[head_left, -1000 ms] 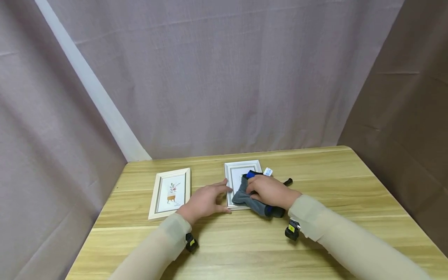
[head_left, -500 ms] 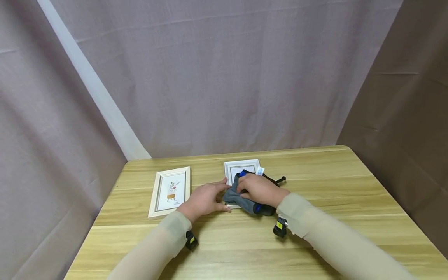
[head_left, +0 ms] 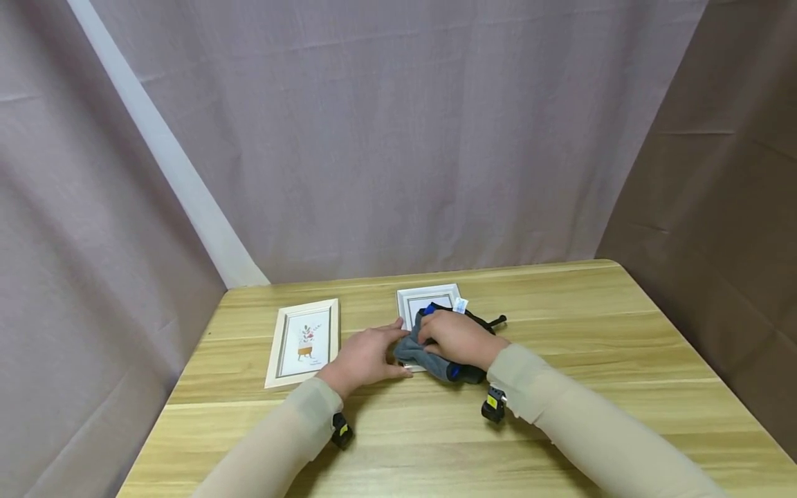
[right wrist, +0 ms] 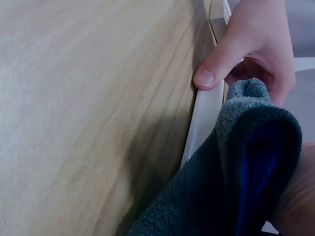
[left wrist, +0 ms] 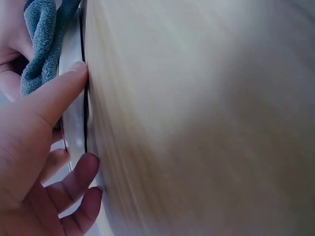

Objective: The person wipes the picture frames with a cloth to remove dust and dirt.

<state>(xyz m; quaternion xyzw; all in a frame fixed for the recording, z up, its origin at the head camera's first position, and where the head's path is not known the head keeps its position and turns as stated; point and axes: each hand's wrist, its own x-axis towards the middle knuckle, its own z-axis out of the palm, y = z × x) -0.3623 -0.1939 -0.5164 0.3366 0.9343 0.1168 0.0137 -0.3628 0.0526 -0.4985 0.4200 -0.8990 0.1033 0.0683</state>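
A white picture frame [head_left: 428, 290] lies flat on the table, its lower part covered by a bunched grey terry cloth [head_left: 429, 362] with blue lining, black trim and a white tag. My right hand [head_left: 462, 339] grips the cloth from above and presses it onto the frame. At the frame's left side, my left hand [head_left: 367, 353] holds it between thumb and fingers. In the left wrist view the thumb [left wrist: 69, 86] rests on the frame's near edge. The cloth [right wrist: 236, 132] hides much of the right hand in the right wrist view.
A second, cream picture frame [head_left: 274, 353] with a potted-plant print lies left of my left hand. The wooden table [head_left: 423, 449] ends at a grey curtain [head_left: 398, 138] behind. A black cord end [head_left: 498, 321] pokes out right of the cloth.
My right hand has slid the cloth leftward across the white frame toward my left hand, mostly in the first half second. The left hand stays in place.
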